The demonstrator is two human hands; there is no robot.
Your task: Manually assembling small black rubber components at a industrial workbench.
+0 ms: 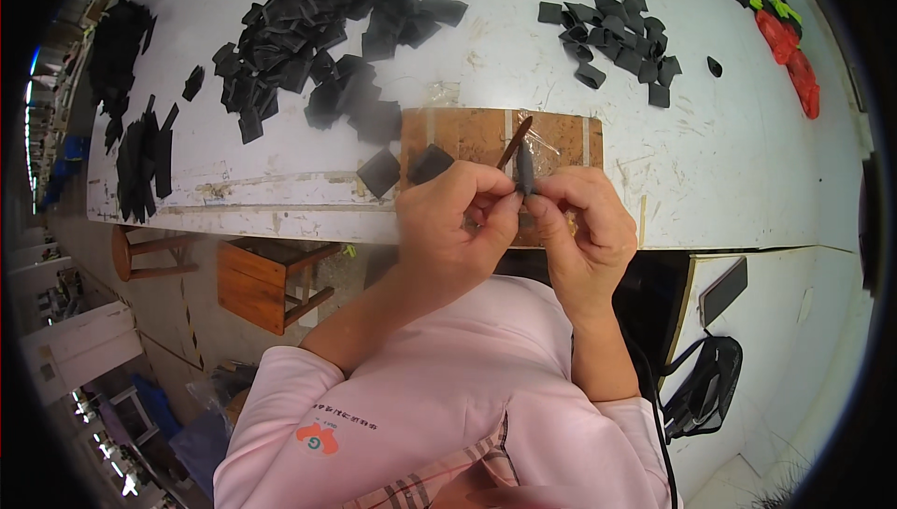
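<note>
My left hand (455, 229) and my right hand (584, 227) meet over the front edge of a white worktable (747, 163). Between their fingertips they pinch a small dark grey fabric piece (526, 173), held upright. A thin brown stick tool (514, 142) rises slanted from between the fingers; I cannot tell which hand grips it. Under the hands lies a brown board (467, 134) taped to the table. Two loose black pieces (378, 173) lie just left of my left hand.
A large heap of black fabric pieces (318, 33) covers the table's back left, a smaller pile (621, 37) sits at the back right. Red and yellow-green items (790, 42) lie far right. A phone (722, 290), a black bag (705, 388) and wooden stools (266, 280) are nearby.
</note>
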